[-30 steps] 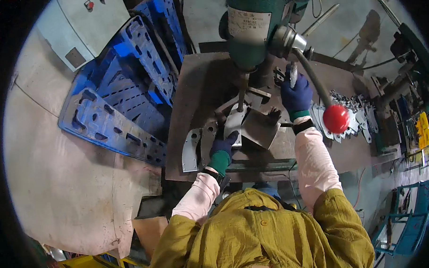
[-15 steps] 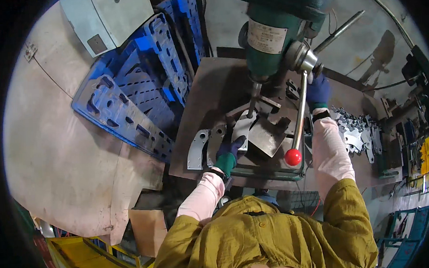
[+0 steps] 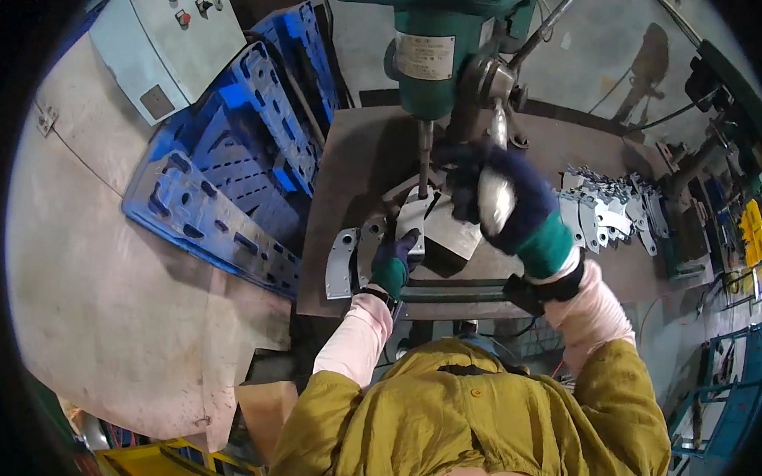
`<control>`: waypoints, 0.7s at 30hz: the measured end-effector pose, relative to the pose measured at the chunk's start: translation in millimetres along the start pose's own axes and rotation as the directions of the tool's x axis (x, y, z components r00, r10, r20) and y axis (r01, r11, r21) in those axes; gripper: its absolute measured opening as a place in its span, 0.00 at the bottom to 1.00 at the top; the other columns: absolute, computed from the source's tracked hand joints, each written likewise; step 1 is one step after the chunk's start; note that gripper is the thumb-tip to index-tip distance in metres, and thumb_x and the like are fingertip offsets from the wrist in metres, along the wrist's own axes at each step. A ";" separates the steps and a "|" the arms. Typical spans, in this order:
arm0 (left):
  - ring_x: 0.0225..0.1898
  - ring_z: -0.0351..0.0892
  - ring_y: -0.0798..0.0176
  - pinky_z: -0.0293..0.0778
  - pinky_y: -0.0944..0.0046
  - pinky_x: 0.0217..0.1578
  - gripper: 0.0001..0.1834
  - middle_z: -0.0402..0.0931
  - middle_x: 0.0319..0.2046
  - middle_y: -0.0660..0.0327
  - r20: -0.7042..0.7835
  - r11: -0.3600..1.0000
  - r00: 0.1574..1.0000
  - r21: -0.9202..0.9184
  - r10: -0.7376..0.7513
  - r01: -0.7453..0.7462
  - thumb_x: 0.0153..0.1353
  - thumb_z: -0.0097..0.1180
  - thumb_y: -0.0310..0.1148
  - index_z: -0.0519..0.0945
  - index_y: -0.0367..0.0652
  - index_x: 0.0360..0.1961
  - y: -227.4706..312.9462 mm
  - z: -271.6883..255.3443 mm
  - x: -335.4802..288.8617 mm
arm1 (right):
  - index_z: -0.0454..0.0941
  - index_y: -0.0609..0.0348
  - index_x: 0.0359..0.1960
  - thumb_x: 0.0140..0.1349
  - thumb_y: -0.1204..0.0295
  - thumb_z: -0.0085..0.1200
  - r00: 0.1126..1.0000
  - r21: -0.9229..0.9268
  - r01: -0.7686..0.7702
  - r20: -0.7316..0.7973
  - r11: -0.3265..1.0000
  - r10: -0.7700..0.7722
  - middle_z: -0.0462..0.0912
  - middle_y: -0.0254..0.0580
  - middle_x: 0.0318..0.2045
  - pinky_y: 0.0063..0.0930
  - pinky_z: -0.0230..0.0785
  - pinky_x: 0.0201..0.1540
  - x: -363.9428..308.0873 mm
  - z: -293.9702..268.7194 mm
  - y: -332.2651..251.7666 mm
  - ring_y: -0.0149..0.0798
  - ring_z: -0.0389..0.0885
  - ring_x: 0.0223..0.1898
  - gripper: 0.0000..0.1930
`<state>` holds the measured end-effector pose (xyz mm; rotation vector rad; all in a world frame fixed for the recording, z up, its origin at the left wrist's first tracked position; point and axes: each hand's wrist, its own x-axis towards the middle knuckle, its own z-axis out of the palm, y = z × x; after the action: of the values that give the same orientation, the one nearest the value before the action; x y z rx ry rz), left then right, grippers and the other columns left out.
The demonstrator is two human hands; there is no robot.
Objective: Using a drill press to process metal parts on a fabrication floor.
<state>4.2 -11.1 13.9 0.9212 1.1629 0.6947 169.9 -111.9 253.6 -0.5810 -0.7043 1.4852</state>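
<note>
Spanning the middle, the counter (image 3: 353, 163) carried the work. Grey cabinet (image 3: 161, 65) at left: closed, contents unseen. Drill press (image 3: 426, 85): lowering the spindle onto the plate judged the step in hand. Loose metal parts (image 3: 615, 213) lay heaped directly on the counter. Right hand (image 3: 526, 195), blurred, was curled around the lever (image 3: 496, 202). Left hand (image 3: 393, 258): thumb on the plate's near end, fingers hidden, closure not readable. Plate (image 3: 413, 216) lay beneath the spindle (image 3: 425, 152), contact unclear; next move judged to call for a steady plate, even lever pressure.

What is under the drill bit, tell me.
Under the drill bit sits a curved silver plate, the gloved left hand on its near end. Whatever the plate covers cannot be seen.
</note>
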 end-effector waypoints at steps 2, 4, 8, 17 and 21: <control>0.21 0.79 0.64 0.73 0.64 0.22 0.24 0.82 0.26 0.59 -0.064 0.979 0.991 0.164 -0.114 0.123 0.53 0.68 0.51 0.83 0.43 0.43 -0.2 -8.8 9.5 | 0.76 0.64 0.54 0.70 0.62 0.47 0.952 -0.231 0.247 -0.123 0.941 -0.280 0.83 0.47 0.43 0.29 0.78 0.38 12.2 25.0 -16.8 0.36 0.83 0.36 0.20; 0.21 0.79 0.64 0.72 0.63 0.23 0.24 0.82 0.25 0.60 -0.093 0.985 0.994 0.161 -0.054 0.069 0.53 0.69 0.51 0.83 0.41 0.41 -7.9 -10.8 14.8 | 0.74 0.66 0.55 0.69 0.60 0.48 0.980 0.037 0.159 -0.127 0.987 -0.153 0.83 0.46 0.44 0.29 0.79 0.41 26.3 40.8 -57.3 0.37 0.83 0.40 0.22; 0.22 0.79 0.64 0.71 0.63 0.23 0.24 0.82 0.26 0.59 -0.027 0.994 0.994 0.027 0.106 -0.105 0.56 0.67 0.49 0.83 0.38 0.42 -9.6 -5.0 7.7 | 0.73 0.66 0.57 0.68 0.57 0.50 0.994 0.369 -0.079 -0.042 0.926 0.102 0.84 0.42 0.46 0.28 0.79 0.47 30.5 42.8 -78.0 0.37 0.83 0.45 0.25; 0.29 0.78 0.66 0.72 0.66 0.29 0.23 0.81 0.36 0.59 0.112 0.936 0.943 0.132 0.314 -0.327 0.63 0.59 0.45 0.80 0.37 0.50 -18.1 -47.6 -37.9 | 0.71 0.65 0.60 0.71 0.51 0.43 0.961 0.257 -0.201 0.241 0.945 0.139 0.80 0.42 0.55 0.25 0.75 0.52 33.9 24.1 -79.5 0.36 0.82 0.47 0.29; 0.38 0.77 0.66 0.72 0.64 0.42 0.26 0.81 0.39 0.59 0.054 0.959 0.977 0.185 0.208 -0.214 0.63 0.58 0.47 0.79 0.36 0.52 -2.9 -64.4 -74.5 | 0.69 0.66 0.61 0.71 0.51 0.43 0.958 0.239 -0.200 0.249 0.950 0.140 0.80 0.43 0.55 0.26 0.76 0.51 32.9 16.2 -81.0 0.36 0.82 0.47 0.30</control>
<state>-78.0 -60.3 37.1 1.2278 1.1237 0.7449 211.9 -81.9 325.9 -0.2738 -0.6312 1.7948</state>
